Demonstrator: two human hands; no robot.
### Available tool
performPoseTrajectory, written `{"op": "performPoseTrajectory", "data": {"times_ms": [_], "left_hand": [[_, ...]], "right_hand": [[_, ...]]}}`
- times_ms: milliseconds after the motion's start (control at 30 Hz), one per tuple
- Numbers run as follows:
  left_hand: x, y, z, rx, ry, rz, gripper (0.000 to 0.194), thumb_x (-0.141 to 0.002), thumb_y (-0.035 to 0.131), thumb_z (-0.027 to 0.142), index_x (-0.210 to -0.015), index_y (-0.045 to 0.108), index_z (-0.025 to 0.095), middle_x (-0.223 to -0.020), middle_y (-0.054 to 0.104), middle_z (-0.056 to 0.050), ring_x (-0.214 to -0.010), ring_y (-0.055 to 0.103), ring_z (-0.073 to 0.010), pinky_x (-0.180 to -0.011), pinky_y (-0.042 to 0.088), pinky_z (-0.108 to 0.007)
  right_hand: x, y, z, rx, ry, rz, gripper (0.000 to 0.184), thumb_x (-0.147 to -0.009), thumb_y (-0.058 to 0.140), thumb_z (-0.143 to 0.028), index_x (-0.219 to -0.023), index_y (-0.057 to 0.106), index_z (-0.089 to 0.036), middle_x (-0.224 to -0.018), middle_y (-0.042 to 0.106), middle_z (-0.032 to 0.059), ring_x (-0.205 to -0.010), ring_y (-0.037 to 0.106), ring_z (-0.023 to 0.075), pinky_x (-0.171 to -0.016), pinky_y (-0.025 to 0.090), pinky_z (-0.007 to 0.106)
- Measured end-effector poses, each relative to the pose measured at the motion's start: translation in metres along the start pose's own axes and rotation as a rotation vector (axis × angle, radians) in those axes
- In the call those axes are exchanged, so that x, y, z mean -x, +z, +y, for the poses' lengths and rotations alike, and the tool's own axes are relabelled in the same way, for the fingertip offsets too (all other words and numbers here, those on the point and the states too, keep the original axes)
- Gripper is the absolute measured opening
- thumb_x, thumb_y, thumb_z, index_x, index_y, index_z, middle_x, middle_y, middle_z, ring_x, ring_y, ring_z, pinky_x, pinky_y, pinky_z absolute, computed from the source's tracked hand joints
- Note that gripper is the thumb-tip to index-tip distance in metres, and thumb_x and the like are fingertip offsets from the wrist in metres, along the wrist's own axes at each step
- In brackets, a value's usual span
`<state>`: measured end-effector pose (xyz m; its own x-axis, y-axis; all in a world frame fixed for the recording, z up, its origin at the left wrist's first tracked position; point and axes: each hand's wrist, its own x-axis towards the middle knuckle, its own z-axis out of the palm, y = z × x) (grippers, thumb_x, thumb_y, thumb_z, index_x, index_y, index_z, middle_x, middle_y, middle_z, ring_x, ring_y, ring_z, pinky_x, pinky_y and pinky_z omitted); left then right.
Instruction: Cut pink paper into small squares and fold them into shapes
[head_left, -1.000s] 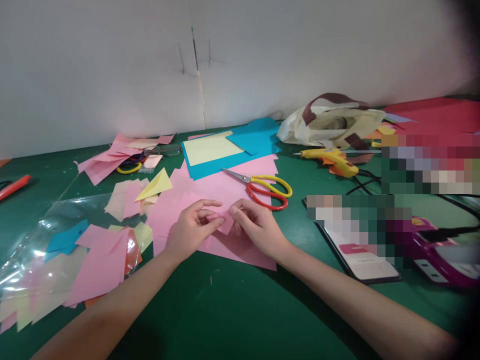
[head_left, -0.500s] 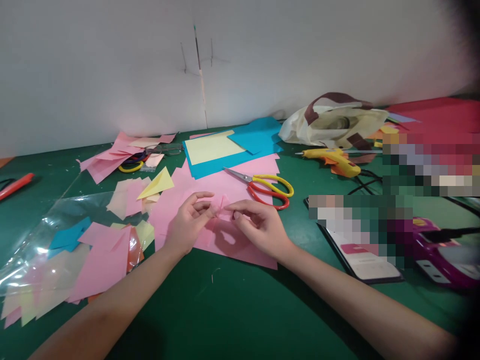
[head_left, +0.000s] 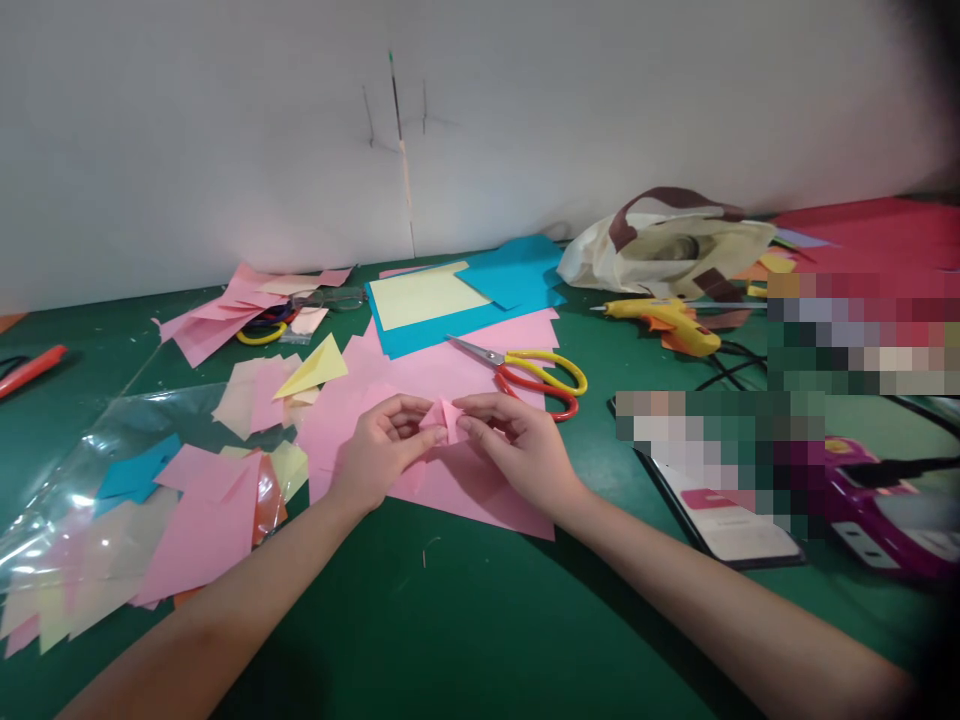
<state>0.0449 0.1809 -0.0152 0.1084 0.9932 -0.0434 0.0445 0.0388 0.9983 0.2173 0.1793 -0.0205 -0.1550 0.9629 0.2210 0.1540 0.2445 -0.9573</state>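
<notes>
A small folded piece of pink paper [head_left: 444, 416] is pinched between both hands, with a peak pointing up. My left hand [head_left: 386, 445] closes thumb and fingertips on its left side. On its right side, my right hand [head_left: 521, 445] grips it the same way. Larger pink sheets [head_left: 495, 500] lie flat on the table beneath the hands. Scissors [head_left: 525, 372] with one yellow and one red handle rest on these sheets, just beyond my right hand, blades pointing to the left. A folded yellow paper [head_left: 319, 368] sits beyond my left hand.
Blue sheets [head_left: 517, 275] and a pale yellow sheet [head_left: 427, 293] lie behind. At left, a clear plastic bag [head_left: 210, 410] holds paper pieces. To the right are a yellow glue gun [head_left: 667, 318], a cloth bag [head_left: 592, 255], a phone [head_left: 742, 530] and a purple device [head_left: 892, 550].
The pink paper has turned and now shows a peaked, folded face. My right fingers have closed onto its right side; both hands stay in about the same place.
</notes>
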Motion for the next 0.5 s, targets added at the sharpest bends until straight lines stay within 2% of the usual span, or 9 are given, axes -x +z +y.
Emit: {"op": "performPoseTrajectory", "data": {"times_ms": [167, 500], "left_hand": [[0.0009, 0.0009, 0.0030, 0.044, -0.066, 0.015, 0.030, -0.060, 0.078, 0.026, -0.086, 0.065, 0.016, -0.069, 0.067, 0.000, -0.064, 0.064, -0.0133, -0.063, 0.057, -0.027], [-0.0005, 0.0008, 0.0010, -0.017, 0.010, 0.000, 0.028, -0.064, 0.073, 0.021, -0.090, 0.064, 0.016, -0.078, 0.067, -0.002, -0.073, 0.064, -0.0136, -0.067, 0.054, -0.025]], "right_hand": [[0.0002, 0.0007, 0.0022, 0.009, -0.025, -0.004, 0.020, -0.080, 0.058, -0.023, -0.098, 0.066, -0.021, -0.086, 0.071, 0.0051, -0.075, 0.066, 0.0158, -0.067, 0.053, 0.030], [-0.0015, -0.0005, -0.0012, -0.073, 0.001, -0.035, 0.017, -0.080, 0.059, -0.022, -0.095, 0.067, -0.021, -0.088, 0.072, 0.0042, -0.077, 0.066, 0.0155, -0.069, 0.053, 0.030]]}}
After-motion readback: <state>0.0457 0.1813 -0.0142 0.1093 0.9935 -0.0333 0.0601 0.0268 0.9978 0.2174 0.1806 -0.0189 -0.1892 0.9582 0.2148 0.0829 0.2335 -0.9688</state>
